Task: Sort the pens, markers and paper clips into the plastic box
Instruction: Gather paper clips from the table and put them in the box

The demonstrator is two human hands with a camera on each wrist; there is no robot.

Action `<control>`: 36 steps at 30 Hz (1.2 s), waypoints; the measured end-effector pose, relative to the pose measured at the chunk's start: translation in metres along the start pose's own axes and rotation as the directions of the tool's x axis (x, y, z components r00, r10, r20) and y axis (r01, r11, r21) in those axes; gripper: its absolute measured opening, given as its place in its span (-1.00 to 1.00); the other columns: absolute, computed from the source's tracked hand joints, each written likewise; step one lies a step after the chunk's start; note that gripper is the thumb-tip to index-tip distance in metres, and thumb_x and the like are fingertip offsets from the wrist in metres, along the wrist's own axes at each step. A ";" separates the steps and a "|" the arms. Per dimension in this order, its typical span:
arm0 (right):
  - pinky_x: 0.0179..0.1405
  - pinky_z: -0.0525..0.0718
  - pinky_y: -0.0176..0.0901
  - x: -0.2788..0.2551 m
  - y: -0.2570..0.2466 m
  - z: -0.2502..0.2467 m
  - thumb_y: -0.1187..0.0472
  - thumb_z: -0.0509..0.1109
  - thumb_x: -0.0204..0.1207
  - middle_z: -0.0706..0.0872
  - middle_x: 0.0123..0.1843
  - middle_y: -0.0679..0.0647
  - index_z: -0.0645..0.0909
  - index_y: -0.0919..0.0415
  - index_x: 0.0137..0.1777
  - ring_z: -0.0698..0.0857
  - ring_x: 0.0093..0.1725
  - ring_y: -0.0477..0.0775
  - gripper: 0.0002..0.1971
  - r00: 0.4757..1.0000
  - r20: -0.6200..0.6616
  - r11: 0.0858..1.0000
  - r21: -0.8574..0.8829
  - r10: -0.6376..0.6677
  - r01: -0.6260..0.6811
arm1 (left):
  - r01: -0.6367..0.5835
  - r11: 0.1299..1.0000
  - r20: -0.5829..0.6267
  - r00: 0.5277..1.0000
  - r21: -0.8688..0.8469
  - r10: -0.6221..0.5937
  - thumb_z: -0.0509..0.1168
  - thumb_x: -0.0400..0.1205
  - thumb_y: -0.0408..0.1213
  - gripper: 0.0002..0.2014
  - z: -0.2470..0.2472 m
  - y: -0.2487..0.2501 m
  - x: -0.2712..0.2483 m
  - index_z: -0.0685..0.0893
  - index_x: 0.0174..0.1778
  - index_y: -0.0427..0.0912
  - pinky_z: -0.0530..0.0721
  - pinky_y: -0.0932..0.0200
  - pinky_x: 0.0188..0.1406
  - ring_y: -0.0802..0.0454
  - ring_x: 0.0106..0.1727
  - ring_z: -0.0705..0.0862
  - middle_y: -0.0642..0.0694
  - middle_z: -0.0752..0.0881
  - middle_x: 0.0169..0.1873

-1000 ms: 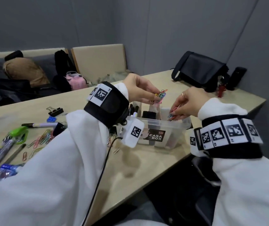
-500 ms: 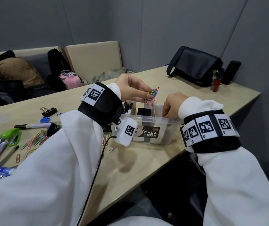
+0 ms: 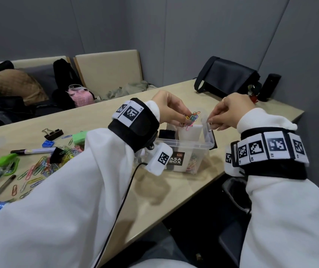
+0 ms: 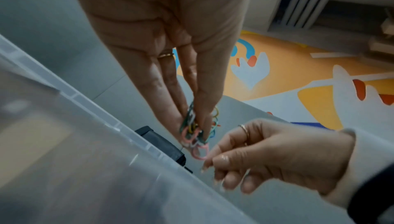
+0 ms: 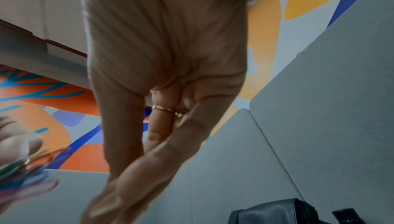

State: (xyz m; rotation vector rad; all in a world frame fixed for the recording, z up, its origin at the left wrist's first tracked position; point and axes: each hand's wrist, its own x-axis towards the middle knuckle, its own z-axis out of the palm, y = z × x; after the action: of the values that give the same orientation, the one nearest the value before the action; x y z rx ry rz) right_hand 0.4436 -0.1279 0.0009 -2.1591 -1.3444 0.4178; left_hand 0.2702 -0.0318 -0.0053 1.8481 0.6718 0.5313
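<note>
Paper clips held over the clear plastic box (image 3: 185,147)
Left hand (image 3: 171,109) pinches a bunch of coloured paper clips (image 3: 192,118); right hand (image 3: 230,113), thumb and forefinger pressed together, whether holding anything unclear

head: high, looking down | wrists: close, along the fingers (both share clip bunch (image 4: 197,130))

Left hand (image 3: 169,109) raised, fingers pointing down, fingertips pinched together. Right hand (image 3: 230,114) just beside it at like height, thumb and forefinger pressed together, other fingers curled. Both wrists banded.
</note>
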 end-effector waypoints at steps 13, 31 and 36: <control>-0.28 0.79 -0.26 -0.001 -0.005 0.005 0.34 0.50 0.48 0.82 -0.28 0.22 0.77 0.30 -0.12 0.83 -0.23 0.05 -0.96 0.998 -0.043 0.998 0.028 -0.052 0.053 | 0.022 0.781 0.225 0.952 0.624 -0.206 0.51 0.40 -0.43 -0.86 0.034 0.014 0.023 0.82 -0.14 -0.22 0.77 0.14 -0.05 0.04 -0.29 0.71 -0.10 0.78 -0.29; -0.25 0.78 -0.21 0.000 -0.009 0.009 0.30 0.50 0.49 0.82 -0.29 0.17 0.77 0.25 -0.13 0.83 -0.21 0.03 -0.96 0.996 -0.070 0.999 0.000 -0.048 0.048 | -0.105 0.920 0.198 0.980 0.378 0.030 0.32 0.57 -0.56 -0.84 0.013 0.001 -0.007 0.76 -0.03 -0.31 0.78 -0.08 -0.02 -0.16 -0.15 0.80 -0.24 0.79 -0.20; -0.11 0.81 -0.03 0.003 -0.023 0.024 0.29 0.48 0.50 0.81 -0.38 0.09 0.75 0.19 -0.24 0.84 -0.25 0.04 -0.90 0.995 -0.052 0.996 -0.043 -0.084 0.081 | -0.179 0.869 0.056 0.983 0.461 0.172 0.38 0.53 -0.52 -0.83 -0.016 -0.002 -0.031 0.80 -0.12 -0.18 0.79 -0.04 -0.16 -0.08 -0.22 0.81 -0.09 0.81 -0.29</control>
State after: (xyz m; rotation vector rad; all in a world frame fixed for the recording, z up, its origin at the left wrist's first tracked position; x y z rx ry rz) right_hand 0.4155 -0.1098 -0.0041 -2.1239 -1.4182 0.3005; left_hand 0.2369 -0.0409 -0.0027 2.3810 0.6646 0.5033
